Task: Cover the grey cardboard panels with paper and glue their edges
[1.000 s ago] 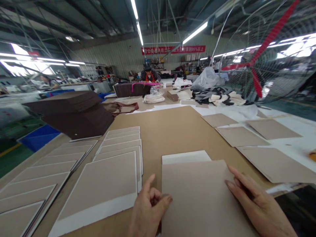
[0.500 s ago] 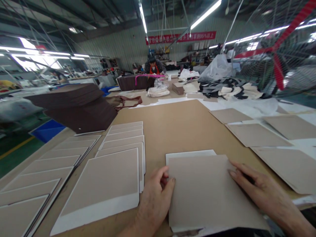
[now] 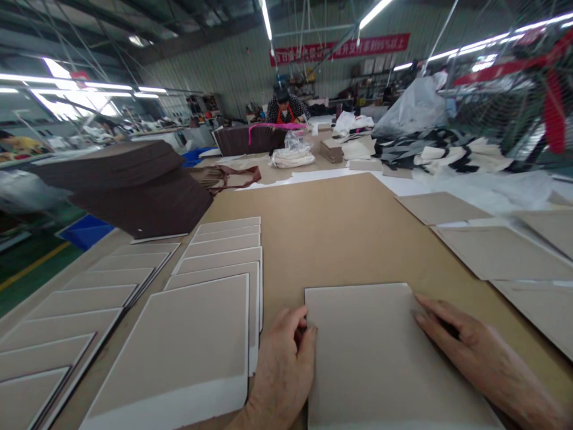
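Note:
A flat taupe panel (image 3: 362,352) lies in front of me on the tan board. A thin white edge shows along its top. My left hand (image 3: 289,358) is closed at its left edge, thumb on the face and the other fingers curled at the side. My right hand (image 3: 465,343) grips the upper right edge between thumb and fingers. The panel's near edge runs out of view. Left of my left hand, overlapping taupe panels with white borders (image 3: 192,334) lie in a row, the nearest showing a broad white strip at its lower edge.
Another row of bordered panels (image 3: 67,325) lies at far left, below a tall dark brown stack (image 3: 143,197). Loose taupe sheets (image 3: 496,251) lie at right. Farther back are plastic-wrapped goods (image 3: 293,152), fabric scraps (image 3: 425,155), a person (image 3: 286,107) and a large fan (image 3: 550,101).
The taupe sheet between my hands now covers the white piece that stuck out beyond its far edge; their far edges line up. Both hands keep their hold. My view has shifted slightly.

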### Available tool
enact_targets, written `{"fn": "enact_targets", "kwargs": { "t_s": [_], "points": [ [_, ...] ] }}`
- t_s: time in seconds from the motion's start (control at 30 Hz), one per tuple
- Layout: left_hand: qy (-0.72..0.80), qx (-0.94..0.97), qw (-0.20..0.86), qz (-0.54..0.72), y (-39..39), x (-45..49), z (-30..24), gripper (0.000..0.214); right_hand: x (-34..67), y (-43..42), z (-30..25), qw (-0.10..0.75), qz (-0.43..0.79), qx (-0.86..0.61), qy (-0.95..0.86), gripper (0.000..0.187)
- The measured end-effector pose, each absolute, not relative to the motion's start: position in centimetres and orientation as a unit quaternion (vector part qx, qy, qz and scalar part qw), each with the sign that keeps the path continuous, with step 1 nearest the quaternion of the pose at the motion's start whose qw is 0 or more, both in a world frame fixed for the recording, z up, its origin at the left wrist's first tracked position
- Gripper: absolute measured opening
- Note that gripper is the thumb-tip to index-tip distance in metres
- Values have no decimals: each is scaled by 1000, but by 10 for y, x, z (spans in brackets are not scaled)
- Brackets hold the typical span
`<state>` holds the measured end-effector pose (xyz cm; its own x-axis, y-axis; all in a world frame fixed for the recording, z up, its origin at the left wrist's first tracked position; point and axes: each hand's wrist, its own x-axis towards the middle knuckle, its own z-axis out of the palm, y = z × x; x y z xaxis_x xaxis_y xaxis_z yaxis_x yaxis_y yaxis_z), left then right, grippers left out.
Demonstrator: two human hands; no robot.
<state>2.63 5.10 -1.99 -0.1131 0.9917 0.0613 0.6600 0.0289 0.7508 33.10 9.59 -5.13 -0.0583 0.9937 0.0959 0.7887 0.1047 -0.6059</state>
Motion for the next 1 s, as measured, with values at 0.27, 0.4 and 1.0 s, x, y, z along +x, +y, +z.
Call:
{"fn": "enact_targets", "kwargs": {
  "t_s": [0.27,0.4,1.0],
  "points": [
    [666,615,275,319,53,23,-22,25,333,96,-57,236,180,-666,-684,63],
    [665,623,269,310,52,22,-22,26,333,95,-61,241,182,-665,-683,60],
    [619,717,117,299,53,7,-50,32,318,95,-46,233,130,-653,-709,49]
  ]
}}
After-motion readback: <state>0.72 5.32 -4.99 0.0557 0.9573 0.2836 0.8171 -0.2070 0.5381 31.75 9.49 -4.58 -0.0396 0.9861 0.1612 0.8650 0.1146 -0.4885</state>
